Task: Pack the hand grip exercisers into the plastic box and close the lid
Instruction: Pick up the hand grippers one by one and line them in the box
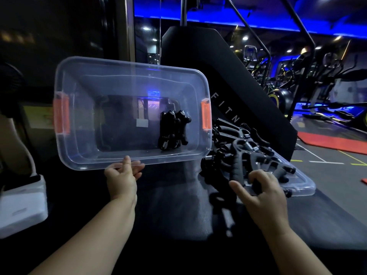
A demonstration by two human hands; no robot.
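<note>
A clear plastic box (119,80) with orange latches (61,116) is tilted up, its opening facing me. My left hand (123,175) holds its near rim, thumb over the edge. A few black hand grip exercisers (173,132) lie inside at the box's right end. To the right, a pile of several black exercisers (244,153) rests on the clear lid (303,185), which lies flat on a dark padded surface. My right hand (260,191) curls its fingers round the handle of one exerciser (235,171) at the pile's near edge.
A black upright machine panel (228,76) stands behind the box and pile. A white object (21,205) sits at the left edge. Gym machines (317,80) and a red mat (327,139) fill the floor at the right.
</note>
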